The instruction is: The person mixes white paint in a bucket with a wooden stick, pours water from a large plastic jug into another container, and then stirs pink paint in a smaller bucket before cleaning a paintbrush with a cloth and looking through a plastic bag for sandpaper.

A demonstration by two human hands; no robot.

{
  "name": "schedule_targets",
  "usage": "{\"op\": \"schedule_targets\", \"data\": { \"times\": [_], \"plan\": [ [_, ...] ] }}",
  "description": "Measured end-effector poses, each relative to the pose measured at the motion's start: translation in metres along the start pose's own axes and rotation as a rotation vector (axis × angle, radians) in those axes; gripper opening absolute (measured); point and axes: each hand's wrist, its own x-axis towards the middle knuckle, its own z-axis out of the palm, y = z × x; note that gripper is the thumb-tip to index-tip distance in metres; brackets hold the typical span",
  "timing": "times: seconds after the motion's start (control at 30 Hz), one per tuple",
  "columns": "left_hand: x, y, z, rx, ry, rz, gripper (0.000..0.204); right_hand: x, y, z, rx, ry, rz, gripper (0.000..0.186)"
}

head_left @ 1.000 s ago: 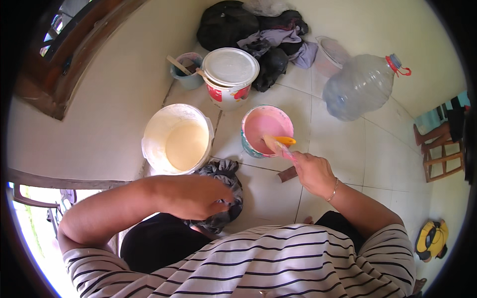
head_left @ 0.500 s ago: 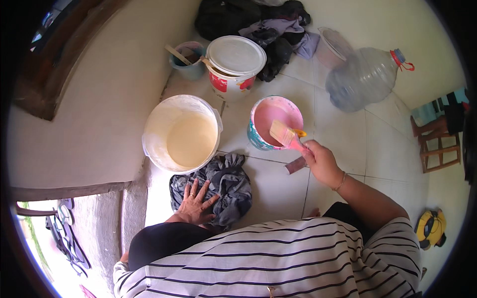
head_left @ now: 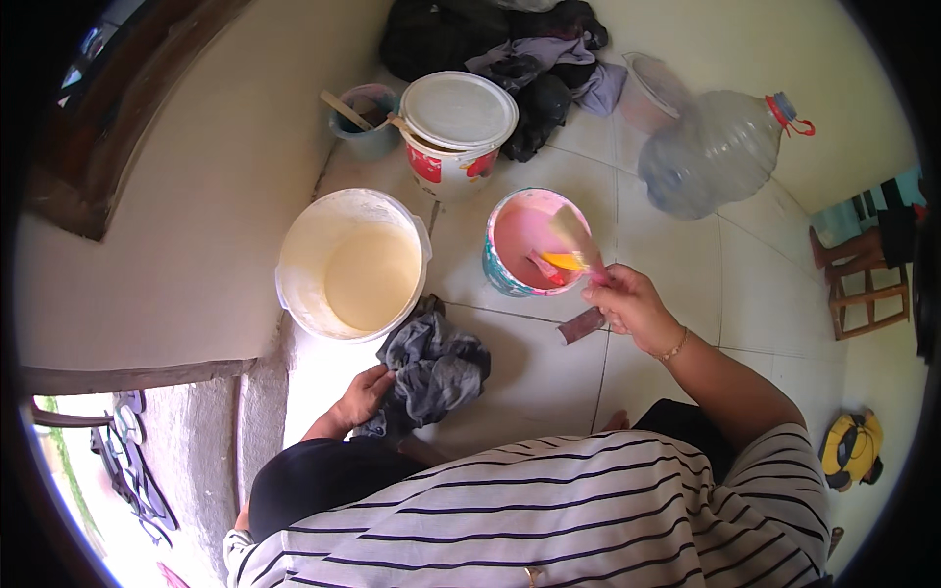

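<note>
Pink-handled brush, right grip curled

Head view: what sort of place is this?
Looks like a room indoors, perhaps in a home, with painting work about: a pale tiled floor, an open bucket of pink paint, and a paintbrush in the right hand.

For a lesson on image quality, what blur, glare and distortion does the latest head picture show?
Head view: the paintbrush in the right hand is blurred; head view: bright light bleaches the floor left of the grey rag; head view: the wooden frame, upper left, appears bent by the fisheye.
</note>
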Motion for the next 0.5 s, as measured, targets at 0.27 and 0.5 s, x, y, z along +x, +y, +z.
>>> {"op": "schedule_targets", "data": {
  "times": [0.27, 0.5],
  "plan": [
    [0.004, 0.008, 0.005, -0.957, -0.285, -0.176, 0.031, -0.016, 0.041, 0.114, -0.332, -0.303, -0.320, 0.027],
    [-0.005, 0.052, 0.017, -0.569, -0.263, 0.168, 0.044, 0.011, 0.109, 0.171, -0.244, -0.206, -0.164, 0.033]
  ]
}}
